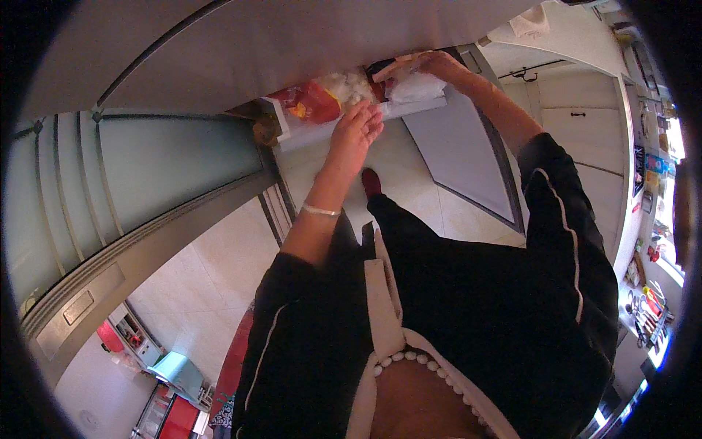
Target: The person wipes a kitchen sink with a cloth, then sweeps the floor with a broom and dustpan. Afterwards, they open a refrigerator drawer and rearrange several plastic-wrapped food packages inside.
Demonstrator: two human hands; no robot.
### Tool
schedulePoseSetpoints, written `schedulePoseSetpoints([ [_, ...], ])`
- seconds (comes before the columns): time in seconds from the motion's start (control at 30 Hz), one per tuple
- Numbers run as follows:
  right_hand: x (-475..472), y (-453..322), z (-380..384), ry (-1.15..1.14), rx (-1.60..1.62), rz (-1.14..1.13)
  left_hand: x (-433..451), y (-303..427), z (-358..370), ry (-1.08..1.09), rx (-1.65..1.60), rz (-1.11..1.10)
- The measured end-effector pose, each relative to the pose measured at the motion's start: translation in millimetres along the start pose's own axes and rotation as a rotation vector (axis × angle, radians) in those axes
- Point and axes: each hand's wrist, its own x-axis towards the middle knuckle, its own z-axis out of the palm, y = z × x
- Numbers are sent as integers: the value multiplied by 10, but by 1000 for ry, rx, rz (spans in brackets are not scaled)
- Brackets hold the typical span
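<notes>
A white freezer drawer (307,134) stands pulled out below a large grey appliance front. My left hand (359,129) is over its front rim, palm turned sideways and fingers loosely extended, holding nothing. Near it lie a red plastic food packet (315,104) and a clear bag of pale lumps (348,88). At the drawer's right end, my right hand (441,66) grips the edge of a flat pinkish-orange package (397,67); its fingertips are partly hidden. A translucent white plastic bag (417,88) is just beneath that hand.
The lower appliance door (466,153) is swung out on the right. A frosted-glass sliding door (181,142) runs along the left. My dark red shoe (371,182) is on the tiled floor (422,203). White cabinets (581,131) and a counter with scissors and utensils (650,315) are farther right.
</notes>
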Motion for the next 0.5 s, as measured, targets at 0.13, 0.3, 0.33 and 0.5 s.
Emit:
schedulePoseSetpoints([
  [0.13, -522, -423, -33, -163, 809, 142, 281, -44, 97, 74, -142, -131],
  [0.3, -803, -581, 110, -184, 1436, 50, 344, 80, 209, -62, -244, -208],
  [0.33, -832, -621, 147, -198, 1503, 6, 326, 138, 224, -137, -257, -198],
  [0.5, -915, -681, 384, -104, 1666, -37, 210, 304, 200, -201, -69, -128],
])
